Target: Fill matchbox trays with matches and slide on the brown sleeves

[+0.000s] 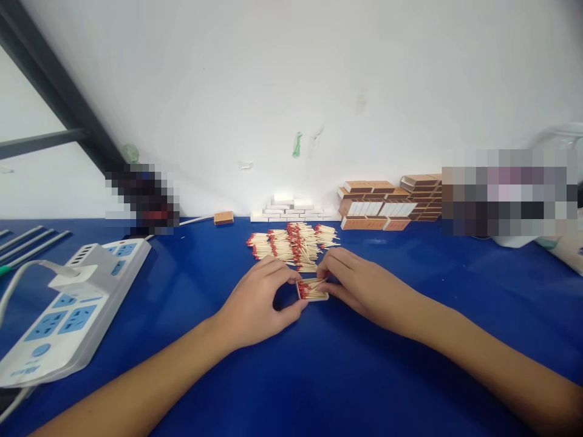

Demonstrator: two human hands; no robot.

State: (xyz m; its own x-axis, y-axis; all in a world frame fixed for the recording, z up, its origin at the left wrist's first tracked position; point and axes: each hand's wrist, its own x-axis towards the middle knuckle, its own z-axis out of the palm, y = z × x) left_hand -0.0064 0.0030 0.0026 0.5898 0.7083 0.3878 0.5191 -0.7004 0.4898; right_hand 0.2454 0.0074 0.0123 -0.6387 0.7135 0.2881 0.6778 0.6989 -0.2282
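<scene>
Bright, even, diffuse light; the white wall (282,91) across the upper frame runs near washed out, and the blue table (319,376) shows only faint, soft shadows under the hands (255,306). Wide-angle bending curves the table edge and lower corners, and detail softens toward the edges. Two pixelated blocks sit at centre left and right.

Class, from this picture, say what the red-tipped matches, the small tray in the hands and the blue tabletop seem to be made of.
Red-tipped matches: pale matt sticks, likely wood, with red coated heads.
Small white tray: thin straight walls, probably card.
Blue tabletop: smooth with a soft sheen; laminate or plastic sheet, hard to tell.
</scene>
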